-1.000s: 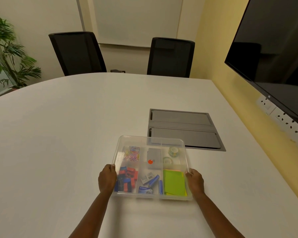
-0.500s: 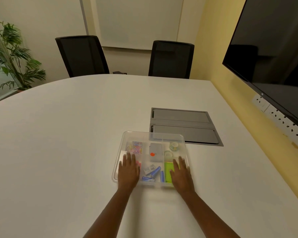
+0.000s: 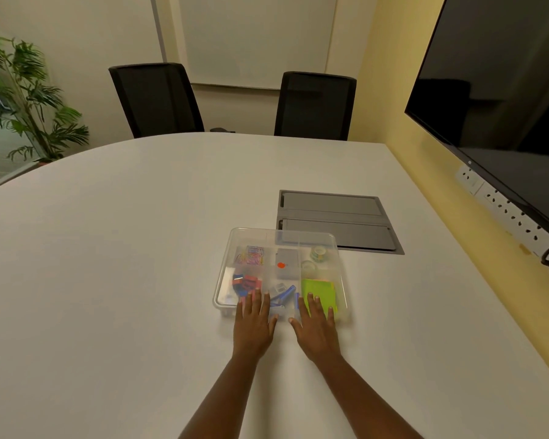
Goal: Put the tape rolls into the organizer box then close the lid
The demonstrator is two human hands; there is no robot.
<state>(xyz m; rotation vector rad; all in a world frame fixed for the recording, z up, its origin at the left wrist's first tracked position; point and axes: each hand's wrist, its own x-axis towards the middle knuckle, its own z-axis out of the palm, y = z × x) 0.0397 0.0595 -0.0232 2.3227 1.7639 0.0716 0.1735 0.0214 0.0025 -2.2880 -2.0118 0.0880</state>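
Observation:
The clear plastic organizer box (image 3: 227,267) sits on the white table with its transparent lid lying flat on top. Two tape rolls, one (image 3: 318,253) behind the other (image 3: 308,267), lie in the back right compartment. My left hand (image 3: 254,323) rests flat, fingers spread, on the lid's near edge at the left. My right hand (image 3: 316,326) lies flat beside it, fingertips over the green sticky notes (image 3: 319,293). Neither hand holds anything.
Paper clips (image 3: 251,255), a grey item with a red dot (image 3: 286,263) and red and blue clips (image 3: 246,284) fill other compartments. A grey cable hatch (image 3: 336,218) lies behind the box. Two black chairs (image 3: 156,99) stand at the far edge. A wall screen (image 3: 501,99) hangs right.
My hands left the box's sides and came to lie flat on the lid, then slid back toward its near edge. The box sits a little farther from me.

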